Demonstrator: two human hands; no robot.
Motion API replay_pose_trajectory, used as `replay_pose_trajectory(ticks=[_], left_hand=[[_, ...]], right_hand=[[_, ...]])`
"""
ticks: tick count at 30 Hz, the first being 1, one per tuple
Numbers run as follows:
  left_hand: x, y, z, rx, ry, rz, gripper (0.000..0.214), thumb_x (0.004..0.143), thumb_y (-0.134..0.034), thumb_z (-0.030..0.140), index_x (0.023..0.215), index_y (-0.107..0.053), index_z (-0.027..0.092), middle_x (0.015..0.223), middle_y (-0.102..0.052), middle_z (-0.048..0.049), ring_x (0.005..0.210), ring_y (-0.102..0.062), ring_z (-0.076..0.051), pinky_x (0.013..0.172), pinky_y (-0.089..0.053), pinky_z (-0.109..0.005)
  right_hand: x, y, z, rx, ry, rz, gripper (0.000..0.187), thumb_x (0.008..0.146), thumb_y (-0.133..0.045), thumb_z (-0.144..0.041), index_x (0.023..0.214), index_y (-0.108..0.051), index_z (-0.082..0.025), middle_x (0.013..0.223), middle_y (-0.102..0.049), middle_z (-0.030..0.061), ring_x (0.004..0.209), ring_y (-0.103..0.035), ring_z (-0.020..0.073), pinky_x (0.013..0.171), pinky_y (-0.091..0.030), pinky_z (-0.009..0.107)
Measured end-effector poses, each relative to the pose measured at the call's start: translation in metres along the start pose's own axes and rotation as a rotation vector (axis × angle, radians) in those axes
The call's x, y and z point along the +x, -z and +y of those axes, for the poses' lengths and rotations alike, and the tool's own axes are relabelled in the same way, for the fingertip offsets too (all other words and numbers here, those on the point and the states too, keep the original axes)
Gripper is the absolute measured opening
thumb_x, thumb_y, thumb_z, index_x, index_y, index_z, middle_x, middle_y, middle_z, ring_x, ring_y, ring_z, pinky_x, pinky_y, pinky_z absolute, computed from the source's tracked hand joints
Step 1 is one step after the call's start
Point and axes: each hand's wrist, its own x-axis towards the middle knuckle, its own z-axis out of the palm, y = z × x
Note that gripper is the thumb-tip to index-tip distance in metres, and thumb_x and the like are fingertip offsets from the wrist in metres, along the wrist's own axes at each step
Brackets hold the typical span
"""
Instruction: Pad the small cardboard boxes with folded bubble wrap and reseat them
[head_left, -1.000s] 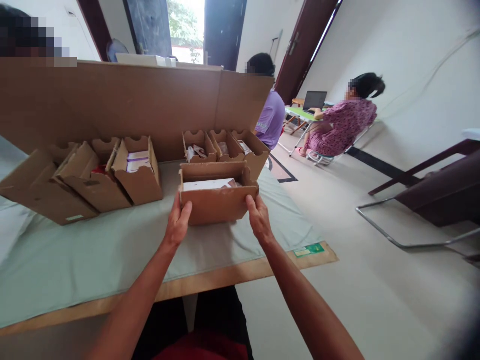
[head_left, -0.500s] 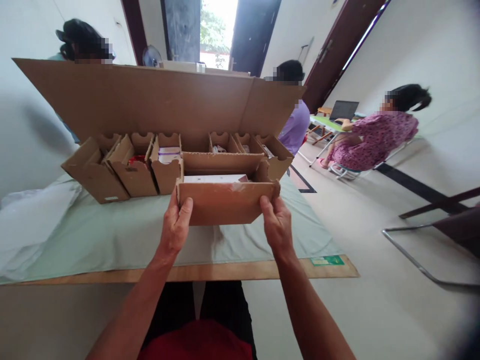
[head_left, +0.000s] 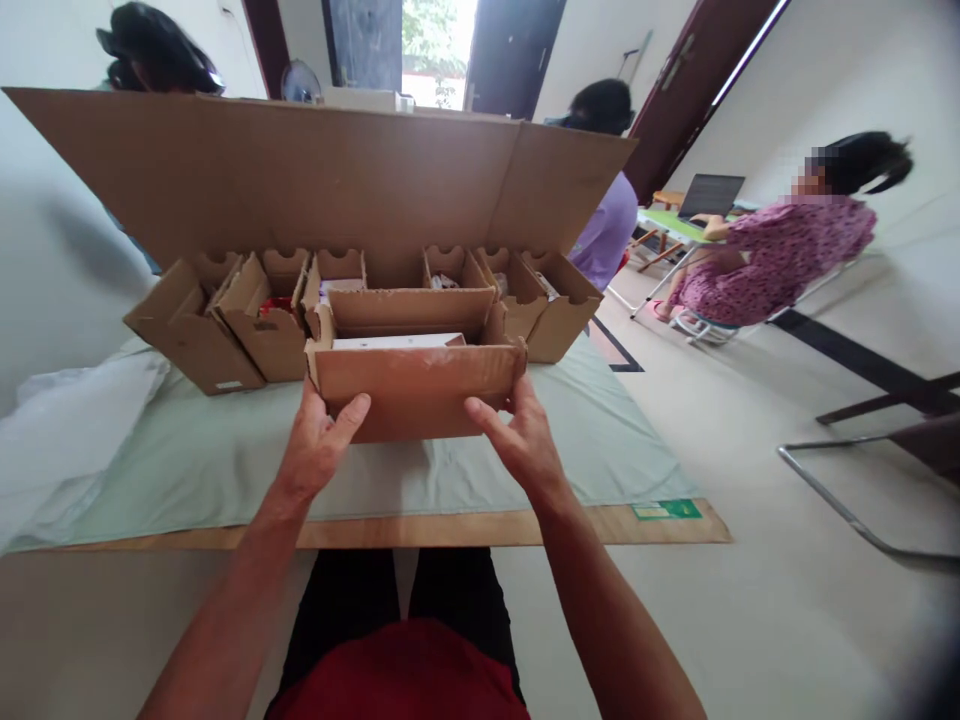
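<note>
Between my two hands is an open cardboard box (head_left: 420,385), its long side facing me, with a flat white item (head_left: 397,342) inside. My left hand (head_left: 319,440) grips its left end, thumb on the front wall. At the right end, my right hand (head_left: 517,435) holds it the same way. Fingers behind the box are partly hidden. Behind it stands a row of open-topped cardboard bins: one on the left (head_left: 199,330), one with red packets (head_left: 266,335), and others on the right (head_left: 562,310). A gap in the row lies behind the held box.
A tall cardboard panel (head_left: 337,185) rises behind the bins. Clear plastic sheeting (head_left: 67,430) lies at the left of the cloth-covered table (head_left: 585,440). People sit beyond the panel and at a laptop (head_left: 709,198) on the right. A metal-framed chair (head_left: 840,500) stands right.
Both hands have shifted the held box to the left. My right thumb now lies farther in along its front wall. The view has tilted slightly downward.
</note>
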Motion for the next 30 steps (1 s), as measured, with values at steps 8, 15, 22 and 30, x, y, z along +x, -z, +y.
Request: replay_pose_trajectory(ticks=[8, 15, 22, 30], left_hand=[[-0.003, 0.008, -0.014, 0.182, 0.074, 0.013, 0.069, 0.072, -0.081, 0.037, 0.133, -0.053, 0.02, 0.12, -0.068, -0.0124, 0.113, -0.067, -0.032, 0.105, -0.051, -0.056], [-0.008, -0.004, -0.002, 0.19, 0.03, 0.031, 0.068, 0.074, -0.078, 0.033, 0.135, -0.05, 0.02, 0.125, -0.066, -0.0132, 0.12, -0.064, -0.032, 0.109, -0.049, -0.055], [-0.02, -0.004, -0.003, 0.26, 0.1, 0.057, 0.068, 0.074, -0.076, 0.03, 0.136, -0.05, 0.02, 0.126, -0.066, -0.0146, 0.12, -0.064, -0.035, 0.109, -0.048, -0.058], [-0.053, -0.026, -0.016, 0.329, 0.012, 0.06, 0.082, 0.08, -0.069, 0.028, 0.153, -0.034, 0.017, 0.146, -0.054, -0.0197, 0.14, -0.05, -0.035, 0.118, -0.042, -0.055]], right_hand=[[-0.002, 0.002, 0.004, -0.007, 0.001, 0.005, 0.065, 0.083, -0.074, -0.04, 0.143, -0.051, -0.027, 0.132, -0.065, 0.01, 0.116, -0.063, 0.0297, 0.102, -0.052, 0.049], [-0.005, 0.015, 0.002, -0.038, 0.01, 0.045, 0.066, 0.082, -0.075, -0.04, 0.142, -0.051, -0.026, 0.125, -0.067, 0.009, 0.106, -0.065, 0.0274, 0.095, -0.055, 0.046], [-0.011, 0.01, 0.011, 0.017, -0.049, -0.006, 0.064, 0.082, -0.075, -0.039, 0.139, -0.052, -0.023, 0.121, -0.068, 0.0094, 0.107, -0.065, 0.0287, 0.098, -0.053, 0.048], [-0.01, 0.027, 0.04, 0.021, -0.034, -0.038, 0.069, 0.084, -0.075, -0.041, 0.146, -0.049, -0.025, 0.134, -0.064, 0.0102, 0.128, -0.057, 0.0326, 0.111, -0.044, 0.052]])
